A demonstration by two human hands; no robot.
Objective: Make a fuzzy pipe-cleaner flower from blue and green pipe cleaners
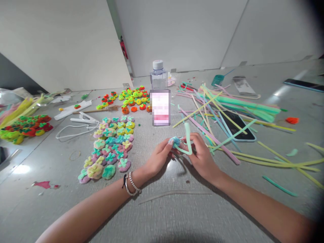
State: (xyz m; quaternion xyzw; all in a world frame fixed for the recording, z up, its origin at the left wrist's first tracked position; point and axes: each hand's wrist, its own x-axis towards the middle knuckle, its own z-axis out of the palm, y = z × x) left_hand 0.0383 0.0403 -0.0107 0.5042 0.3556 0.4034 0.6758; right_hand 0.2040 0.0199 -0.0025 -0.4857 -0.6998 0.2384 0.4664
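Note:
Between finger and thumb of my left hand [162, 153] is a small blue fuzzy piece [174, 142], coiled from pipe cleaner. A mint green pipe cleaner [188, 140] runs from it, bent sharply, with one end pointing up. My right hand [202, 157] is closed around the mint pipe cleaner close to the bend; its fingertips are partly hidden behind it. Both hands are held close together above the grey table. Left of them lie rows of finished pastel pipe-cleaner flowers [110, 157].
Loose pipe cleaners [210, 131] are strewn at the right, partly over a phone [236, 126]. A clear bottle [158, 76] stands at the back, behind a pixelated upright object [161, 108]. Orange and yellow pieces [135, 95] sit at the back left, near a white cable [76, 135].

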